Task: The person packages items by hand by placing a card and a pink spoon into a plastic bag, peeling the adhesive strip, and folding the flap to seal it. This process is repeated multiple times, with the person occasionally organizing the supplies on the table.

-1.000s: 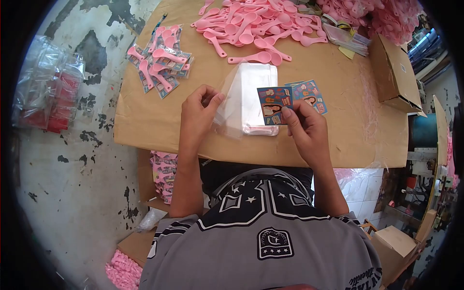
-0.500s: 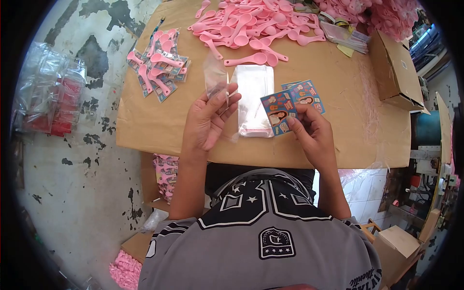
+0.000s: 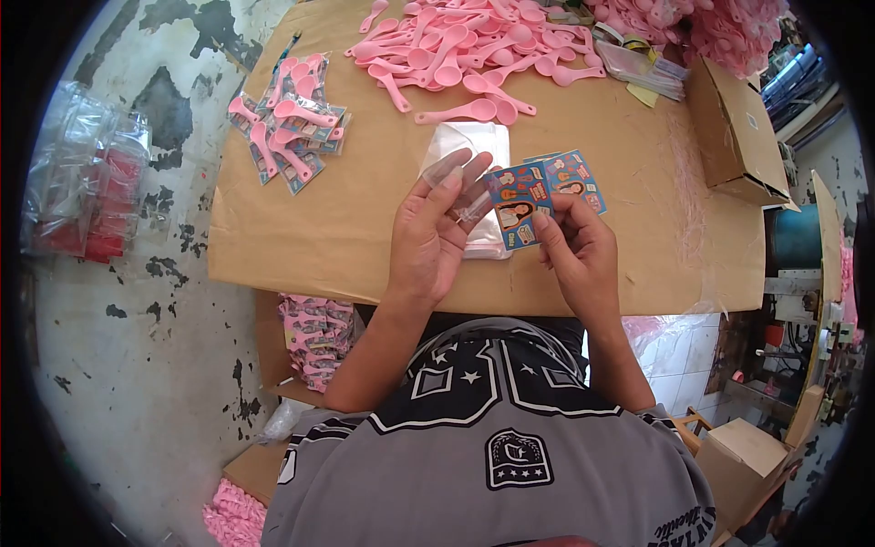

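Gripping a clear bag [image 3: 453,175] in the left hand [image 3: 428,235], pinching a printed card [image 3: 513,202] in the right hand [image 3: 574,251], over the near counter [image 3: 346,237]. Seemingly mid-pack, with card not yet inside, finished packs [image 3: 292,128] far left, loose spoons [image 3: 456,50] far.

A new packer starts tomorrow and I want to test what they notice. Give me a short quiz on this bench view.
1. True or false: the right hand holds a printed card.
2. What does the left hand hold? A) scissors B) a clear bag C) a roll of tape
3. Fill in: the bagged pink spoons lie on the table to the person's ___.
Key: 1 true; 2 B; 3 left.
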The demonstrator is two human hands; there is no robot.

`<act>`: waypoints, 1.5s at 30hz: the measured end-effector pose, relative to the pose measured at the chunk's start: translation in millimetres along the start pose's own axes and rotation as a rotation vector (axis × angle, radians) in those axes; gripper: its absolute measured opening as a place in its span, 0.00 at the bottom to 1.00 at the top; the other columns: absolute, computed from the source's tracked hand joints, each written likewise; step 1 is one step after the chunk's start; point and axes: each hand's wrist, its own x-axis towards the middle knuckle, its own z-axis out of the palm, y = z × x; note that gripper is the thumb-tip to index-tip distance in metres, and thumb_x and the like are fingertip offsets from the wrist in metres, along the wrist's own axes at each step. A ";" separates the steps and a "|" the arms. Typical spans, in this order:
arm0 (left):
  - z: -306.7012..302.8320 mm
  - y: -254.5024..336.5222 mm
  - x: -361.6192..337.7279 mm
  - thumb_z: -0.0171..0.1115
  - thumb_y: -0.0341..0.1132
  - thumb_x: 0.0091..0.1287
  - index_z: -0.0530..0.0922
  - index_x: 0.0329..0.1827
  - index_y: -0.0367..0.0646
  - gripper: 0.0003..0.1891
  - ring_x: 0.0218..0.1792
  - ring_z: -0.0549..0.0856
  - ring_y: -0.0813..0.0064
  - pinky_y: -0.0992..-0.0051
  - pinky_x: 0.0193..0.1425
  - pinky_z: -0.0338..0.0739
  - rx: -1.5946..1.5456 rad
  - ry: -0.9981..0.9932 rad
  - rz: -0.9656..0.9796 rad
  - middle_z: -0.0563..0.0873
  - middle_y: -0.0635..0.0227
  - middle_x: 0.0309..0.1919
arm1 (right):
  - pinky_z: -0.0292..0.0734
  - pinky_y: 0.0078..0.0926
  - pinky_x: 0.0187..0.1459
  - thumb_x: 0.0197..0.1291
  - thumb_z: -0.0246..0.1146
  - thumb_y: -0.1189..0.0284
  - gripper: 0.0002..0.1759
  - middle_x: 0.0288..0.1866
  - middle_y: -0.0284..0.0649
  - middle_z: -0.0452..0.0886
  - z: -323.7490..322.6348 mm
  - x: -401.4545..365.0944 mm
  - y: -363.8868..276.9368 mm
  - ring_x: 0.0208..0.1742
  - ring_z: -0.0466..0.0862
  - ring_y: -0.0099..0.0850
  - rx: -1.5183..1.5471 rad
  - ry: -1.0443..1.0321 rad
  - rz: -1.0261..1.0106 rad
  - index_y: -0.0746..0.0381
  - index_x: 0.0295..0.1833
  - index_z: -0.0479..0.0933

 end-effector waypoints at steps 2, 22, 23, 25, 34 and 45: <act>-0.5 -0.3 -0.3 0.59 0.31 0.81 0.73 0.75 0.38 0.21 0.70 0.83 0.61 0.61 0.72 0.82 0.016 0.014 0.015 0.82 0.51 0.71 | 0.73 0.15 0.33 0.77 0.67 0.71 0.12 0.36 0.27 0.84 1.2 -1.8 0.7 0.32 0.77 0.11 -0.008 -0.009 0.008 0.68 0.57 0.81; 4.0 -15.9 -0.8 0.59 0.31 0.81 0.71 0.76 0.34 0.24 0.69 0.84 0.58 0.61 0.71 0.83 0.099 0.007 0.076 0.80 0.50 0.72 | 0.71 0.13 0.32 0.76 0.68 0.73 0.11 0.38 0.28 0.84 0.1 -3.3 5.1 0.33 0.77 0.11 0.017 0.077 -0.034 0.68 0.57 0.81; 4.7 -15.8 -0.5 0.60 0.31 0.81 0.71 0.76 0.34 0.24 0.69 0.84 0.57 0.61 0.71 0.83 0.105 0.007 0.089 0.80 0.50 0.72 | 0.71 0.13 0.32 0.76 0.67 0.73 0.11 0.38 0.28 0.84 -2.0 -4.5 7.6 0.33 0.78 0.11 0.000 0.064 -0.035 0.68 0.57 0.81; 6.5 -14.8 -0.2 0.60 0.31 0.81 0.71 0.76 0.34 0.23 0.70 0.83 0.56 0.61 0.72 0.82 0.117 0.009 0.118 0.80 0.50 0.72 | 0.71 0.13 0.32 0.76 0.67 0.74 0.10 0.39 0.28 0.84 -6.9 -6.6 12.7 0.34 0.78 0.11 -0.032 0.037 -0.036 0.68 0.56 0.81; 11.8 -22.2 -1.9 0.57 0.30 0.81 0.70 0.77 0.34 0.24 0.70 0.83 0.59 0.60 0.73 0.81 0.131 -0.001 0.089 0.80 0.48 0.72 | 0.71 0.14 0.31 0.77 0.66 0.73 0.10 0.37 0.29 0.85 -0.9 -7.7 3.0 0.32 0.77 0.11 0.068 0.120 -0.035 0.68 0.56 0.81; 10.0 -24.1 -1.0 0.58 0.29 0.81 0.70 0.77 0.32 0.24 0.66 0.85 0.64 0.63 0.68 0.85 0.136 0.010 0.109 0.80 0.48 0.72 | 0.71 0.13 0.31 0.76 0.67 0.71 0.11 0.36 0.28 0.85 -4.0 -6.8 -0.2 0.31 0.77 0.11 -0.035 -0.091 0.027 0.68 0.55 0.83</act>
